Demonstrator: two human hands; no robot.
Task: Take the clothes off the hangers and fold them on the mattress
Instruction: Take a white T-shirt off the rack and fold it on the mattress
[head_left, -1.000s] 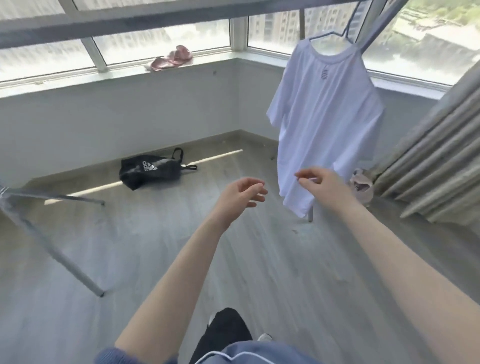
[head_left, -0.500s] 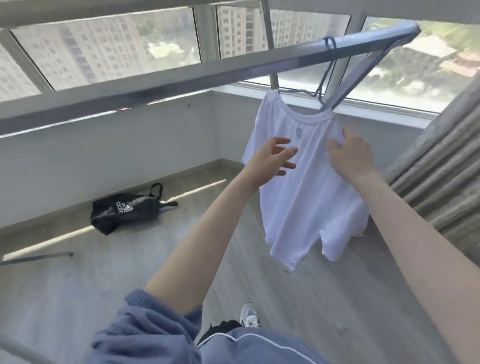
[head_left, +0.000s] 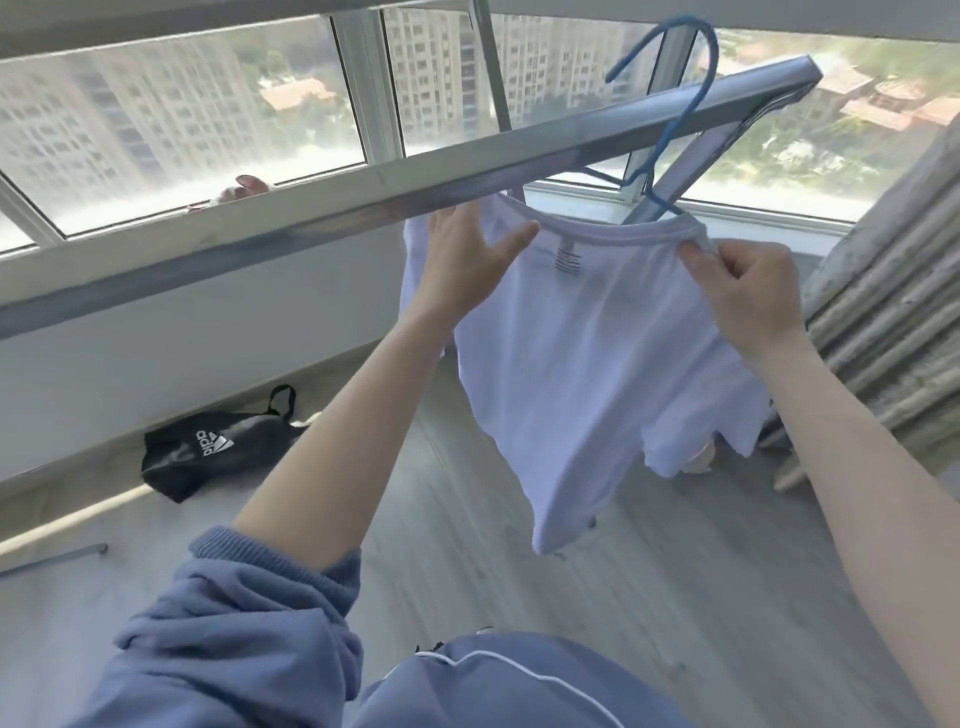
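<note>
1 tee (head_left: 587, 353) on 1 hanger (head_left: 696, 104); 2 hands, L (head_left: 462, 265) spread, R (head_left: 748, 296) pinch on collar (head_left: 613, 233).

The one brand that can be read stands on the black bag (head_left: 249, 441) lying on the floor (head_left: 675, 571). It is a white adidas wordmark with the three-bar emblem beside it (the letters run sideways from this angle, and the last of them is hard to make out). Inside the back of the neck of the white T-shirt (head_left: 597, 364) is a small dark printed label of short stacked lines, too small and blurred to read.
</note>
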